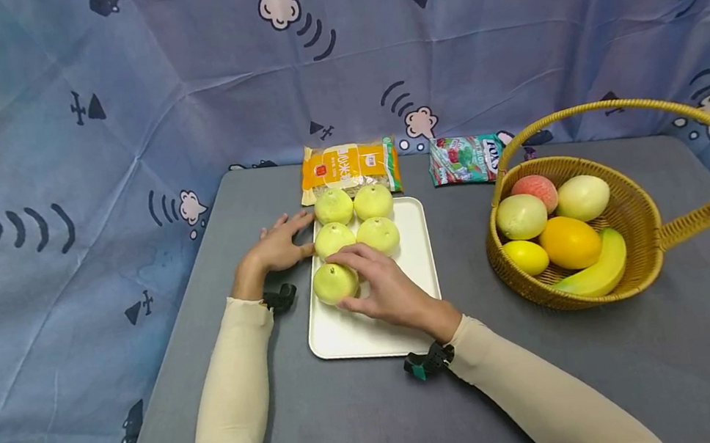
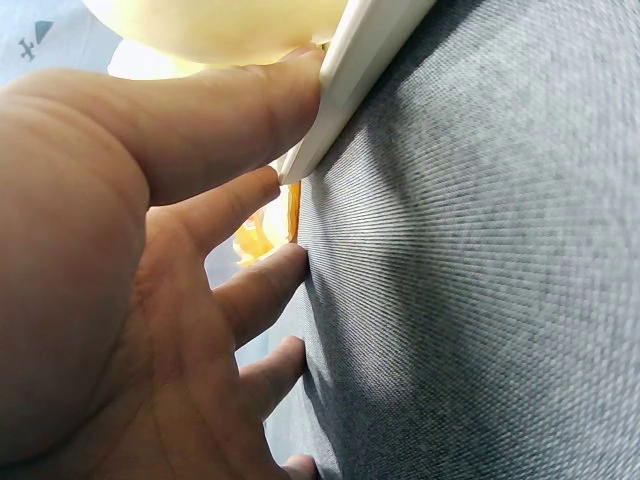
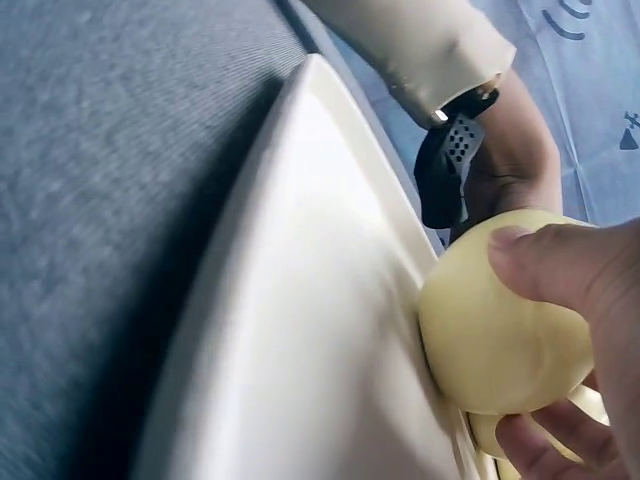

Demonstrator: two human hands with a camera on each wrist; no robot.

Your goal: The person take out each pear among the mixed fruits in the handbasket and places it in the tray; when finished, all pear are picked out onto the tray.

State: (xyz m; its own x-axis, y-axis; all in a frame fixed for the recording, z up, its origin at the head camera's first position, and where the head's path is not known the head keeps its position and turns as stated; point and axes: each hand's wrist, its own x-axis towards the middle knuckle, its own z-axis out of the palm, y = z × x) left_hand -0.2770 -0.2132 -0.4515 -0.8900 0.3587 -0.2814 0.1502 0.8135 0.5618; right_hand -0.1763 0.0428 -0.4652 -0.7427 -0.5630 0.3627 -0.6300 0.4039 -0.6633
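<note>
A white tray (image 1: 368, 331) carries several round yellow-green fruits in two columns. At the tray's left side, the nearest round yellow-green fruit (image 1: 334, 284) is held by my right hand (image 1: 393, 289); the thumb and fingers curve round it in the right wrist view, and it appears to touch the tray. My left hand (image 1: 278, 246) is at the tray's left edge with fingers spread. In the left wrist view its thumb (image 2: 240, 120) touches the rim beside another fruit (image 2: 230, 25), while the other fingertips rest on the grey cloth.
Behind the tray lies an orange food packet (image 1: 348, 167), with a teal packet (image 1: 463, 160) to its right. A wicker basket (image 1: 648, 252) with a tall handle stands on the right, holding a peach (image 1: 535, 190), a banana (image 1: 597, 269) and several other fruits. Grey cloth (image 1: 340, 423) covers the table.
</note>
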